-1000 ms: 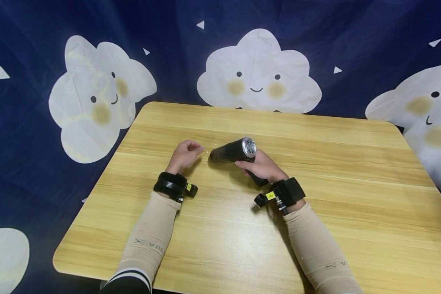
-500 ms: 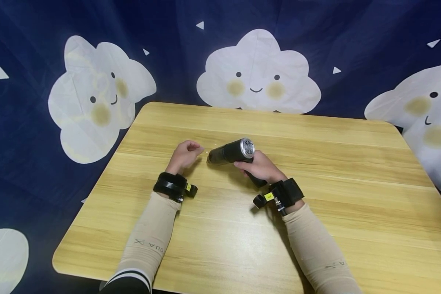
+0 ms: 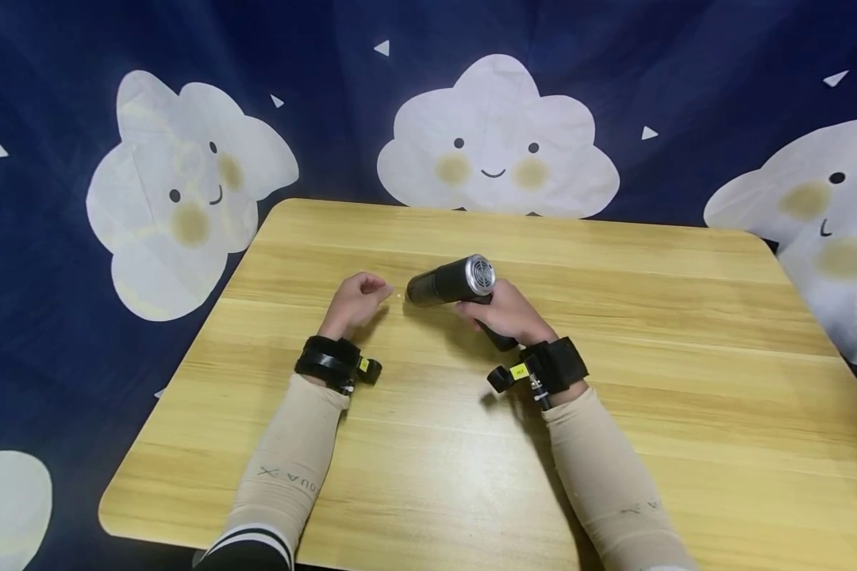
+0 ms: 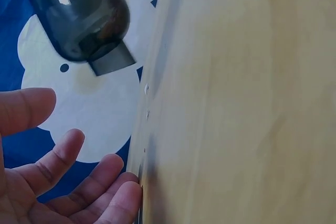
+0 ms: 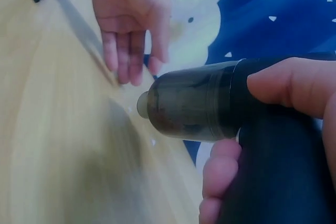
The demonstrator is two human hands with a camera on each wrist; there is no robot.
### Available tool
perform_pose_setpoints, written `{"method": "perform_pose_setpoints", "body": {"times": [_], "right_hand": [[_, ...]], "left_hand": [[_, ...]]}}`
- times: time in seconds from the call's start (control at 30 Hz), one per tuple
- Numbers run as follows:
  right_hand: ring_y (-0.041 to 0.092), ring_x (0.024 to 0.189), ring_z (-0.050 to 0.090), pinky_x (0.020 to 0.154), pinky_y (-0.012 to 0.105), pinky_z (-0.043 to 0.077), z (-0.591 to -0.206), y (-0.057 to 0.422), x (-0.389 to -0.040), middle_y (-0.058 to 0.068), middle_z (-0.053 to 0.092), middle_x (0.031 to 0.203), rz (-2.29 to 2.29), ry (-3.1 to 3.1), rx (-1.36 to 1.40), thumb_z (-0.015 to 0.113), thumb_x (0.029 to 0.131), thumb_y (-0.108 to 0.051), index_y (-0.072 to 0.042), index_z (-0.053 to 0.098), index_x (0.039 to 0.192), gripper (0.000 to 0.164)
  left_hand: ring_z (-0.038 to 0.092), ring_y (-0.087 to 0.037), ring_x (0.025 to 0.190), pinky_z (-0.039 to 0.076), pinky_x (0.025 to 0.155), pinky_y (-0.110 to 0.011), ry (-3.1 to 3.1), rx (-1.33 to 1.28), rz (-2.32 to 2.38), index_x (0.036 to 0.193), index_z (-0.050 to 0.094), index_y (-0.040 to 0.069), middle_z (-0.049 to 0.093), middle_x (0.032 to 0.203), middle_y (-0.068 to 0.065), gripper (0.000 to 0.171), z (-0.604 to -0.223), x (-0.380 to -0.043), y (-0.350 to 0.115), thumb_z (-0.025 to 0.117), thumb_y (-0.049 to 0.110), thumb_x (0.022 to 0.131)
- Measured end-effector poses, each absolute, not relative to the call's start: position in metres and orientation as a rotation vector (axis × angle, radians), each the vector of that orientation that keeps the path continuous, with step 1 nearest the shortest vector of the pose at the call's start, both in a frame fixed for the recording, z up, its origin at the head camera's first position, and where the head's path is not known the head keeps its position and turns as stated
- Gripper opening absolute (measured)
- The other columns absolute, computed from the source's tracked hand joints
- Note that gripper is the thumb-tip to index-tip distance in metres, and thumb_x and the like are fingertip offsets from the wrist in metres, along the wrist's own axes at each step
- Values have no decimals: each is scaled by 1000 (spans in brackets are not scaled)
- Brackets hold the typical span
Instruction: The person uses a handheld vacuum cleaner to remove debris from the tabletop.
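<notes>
My right hand (image 3: 510, 311) grips the handle of a black handheld vacuum cleaner (image 3: 451, 281), its thumb along the side in the right wrist view. The vacuum has a smoky see-through dust cup (image 5: 184, 103) with a short nozzle (image 5: 143, 105) and a silver vented rear end. Its nozzle points left, toward my left hand (image 3: 358, 301), and stands above the table in the left wrist view. That left hand holds nothing; its fingers are loosely bent and apart, the lower ones down at the tabletop. Tiny white scraps (image 5: 153, 142) lie on the wood near the nozzle.
The light wooden table (image 3: 428, 476) has rounded corners. Behind it hangs a dark blue cloth (image 3: 343, 103) with smiling white clouds. Each wrist wears a black strap with a small camera, such as the left strap (image 3: 326, 361).
My right hand has raised the vacuum cleaner slightly, its nozzle lifting from close to the tabletop. My left hand has stayed almost in place. The head view has shifted a little.
</notes>
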State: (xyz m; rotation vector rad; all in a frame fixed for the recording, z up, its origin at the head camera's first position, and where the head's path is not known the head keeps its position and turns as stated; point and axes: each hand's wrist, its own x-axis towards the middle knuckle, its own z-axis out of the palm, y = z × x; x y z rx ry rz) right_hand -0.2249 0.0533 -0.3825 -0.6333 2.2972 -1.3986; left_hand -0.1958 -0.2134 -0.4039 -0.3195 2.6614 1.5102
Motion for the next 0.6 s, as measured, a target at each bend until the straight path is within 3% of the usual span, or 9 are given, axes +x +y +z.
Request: {"method": "perform_pose_setpoints", "body": {"times": [0.23,0.47,0.6], "right_hand": [[40,66,59,59,32,45,-376,39,-228,24,61,74,-1410,2311,-621,64,87,-22,-7,62,104,23],[38,67,60,61,34,46,-376,31,-230,25,59,79,-1437,2300,-581,64,88,-19,-10,60,111,25],[36,67,61,59,32,47,-379,29,-231,25,60,80,-1410,2310,-576,65,88,-22,-9,61,107,24]], "left_hand": [[49,-29,111,41,98,-48,2627,-338,1551,117,56,8,55,119,-11,34,-404,-195,-214,59,33,94],[49,-28,112,41,100,-48,2632,-352,1543,116,56,9,55,120,-11,35,-404,-194,-215,60,34,93],[49,-28,112,41,100,-47,2647,-349,1524,116,57,9,56,119,-10,34,-404,-195,-215,59,35,93]]}}
